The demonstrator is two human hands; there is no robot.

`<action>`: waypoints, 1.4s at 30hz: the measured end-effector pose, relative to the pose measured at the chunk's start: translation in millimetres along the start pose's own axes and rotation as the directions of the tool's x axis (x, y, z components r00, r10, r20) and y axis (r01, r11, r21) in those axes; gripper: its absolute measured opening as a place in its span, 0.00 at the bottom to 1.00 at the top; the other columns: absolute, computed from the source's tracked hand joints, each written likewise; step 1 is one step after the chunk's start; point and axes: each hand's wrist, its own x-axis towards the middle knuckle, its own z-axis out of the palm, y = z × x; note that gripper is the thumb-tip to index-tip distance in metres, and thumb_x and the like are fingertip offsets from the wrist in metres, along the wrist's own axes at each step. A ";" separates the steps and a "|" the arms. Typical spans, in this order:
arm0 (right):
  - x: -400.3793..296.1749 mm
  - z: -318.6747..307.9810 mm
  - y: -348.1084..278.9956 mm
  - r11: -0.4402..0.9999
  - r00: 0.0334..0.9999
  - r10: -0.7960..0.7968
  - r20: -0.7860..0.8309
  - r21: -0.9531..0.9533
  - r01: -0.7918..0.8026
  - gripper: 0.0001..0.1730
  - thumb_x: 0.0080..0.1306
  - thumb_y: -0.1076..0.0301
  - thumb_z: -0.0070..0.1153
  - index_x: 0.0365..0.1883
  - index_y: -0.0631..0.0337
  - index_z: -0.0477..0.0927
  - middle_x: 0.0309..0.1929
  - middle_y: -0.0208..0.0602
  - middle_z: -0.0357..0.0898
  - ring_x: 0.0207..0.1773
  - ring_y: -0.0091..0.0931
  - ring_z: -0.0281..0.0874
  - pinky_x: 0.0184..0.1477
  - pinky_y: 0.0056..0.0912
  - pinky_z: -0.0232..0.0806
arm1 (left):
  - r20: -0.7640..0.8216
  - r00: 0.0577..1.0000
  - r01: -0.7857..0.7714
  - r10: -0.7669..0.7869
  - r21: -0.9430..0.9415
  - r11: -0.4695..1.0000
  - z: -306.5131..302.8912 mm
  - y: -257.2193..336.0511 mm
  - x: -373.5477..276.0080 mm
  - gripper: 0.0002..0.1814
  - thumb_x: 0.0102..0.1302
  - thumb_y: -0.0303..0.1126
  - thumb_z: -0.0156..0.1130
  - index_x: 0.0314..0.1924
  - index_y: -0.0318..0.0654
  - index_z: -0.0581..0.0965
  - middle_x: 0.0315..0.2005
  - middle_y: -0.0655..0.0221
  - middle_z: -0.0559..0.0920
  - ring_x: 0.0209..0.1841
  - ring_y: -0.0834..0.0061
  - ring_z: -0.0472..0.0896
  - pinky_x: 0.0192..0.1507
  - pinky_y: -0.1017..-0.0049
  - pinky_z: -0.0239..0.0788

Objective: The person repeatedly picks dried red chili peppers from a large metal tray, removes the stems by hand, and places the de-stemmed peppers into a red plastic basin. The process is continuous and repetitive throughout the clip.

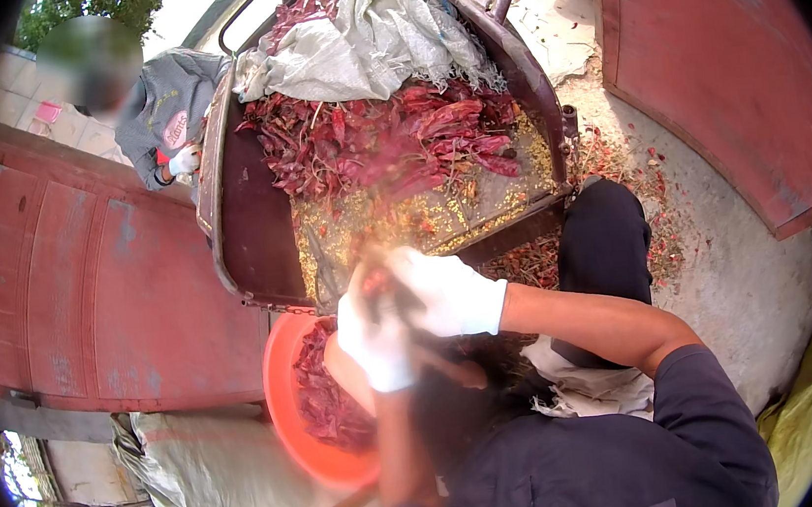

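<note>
Both my hands are in white gloves and close together at the near edge of the cart bed, blurred by motion. My left hand [377,342] is closed around what looks like dried red chili peppers [377,280], a little of which shows between the gloves. Against it, fingers bent, is my right hand [448,290]; its grip is too blurred to make out. Beyond them a heap of dried red chili peppers [379,137] lies on the metal cart bed [251,195]. Yellow seeds [343,223] are scattered over the bed's near part.
An orange plastic basin [285,407] of chilies stands below the cart's near left corner. A white woven sack [383,33] covers the heap's far side. A full sack [205,460] lies at left. Another person [172,115] is beside the cart. Red metal doors [713,65] flank both sides.
</note>
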 end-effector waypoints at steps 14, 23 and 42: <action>40.1 -74.7 31.2 0.970 0.916 0.220 -0.336 -0.025 -0.242 0.19 0.66 0.69 0.56 0.55 0.58 0.80 0.53 0.46 0.83 0.56 0.40 0.82 0.58 0.42 0.74 | -0.141 0.962 0.245 -0.234 0.824 0.511 -206.3 -131.0 -29.2 0.29 0.65 0.25 0.65 0.67 0.35 0.73 0.62 0.50 0.78 0.64 0.52 0.76 0.68 0.64 0.65; 83.8 -121.7 111.1 0.481 0.866 0.361 -0.347 -0.726 -0.492 0.35 0.62 0.56 0.66 0.66 0.54 0.72 0.58 0.41 0.77 0.59 0.42 0.77 0.57 0.48 0.70 | 0.106 0.992 0.063 -0.072 0.081 0.995 -51.3 -66.7 86.4 0.14 0.67 0.27 0.64 0.52 0.37 0.84 0.50 0.57 0.85 0.51 0.61 0.85 0.55 0.67 0.75; 86.1 -129.4 83.4 0.808 0.775 0.512 -0.371 -0.098 -0.581 0.23 0.69 0.53 0.59 0.50 0.65 0.81 0.42 0.47 0.87 0.44 0.41 0.86 0.48 0.41 0.74 | 0.063 0.933 -0.345 0.353 -0.113 0.932 67.1 -49.3 126.5 0.18 0.62 0.25 0.68 0.53 0.37 0.83 0.50 0.59 0.85 0.52 0.59 0.83 0.56 0.67 0.74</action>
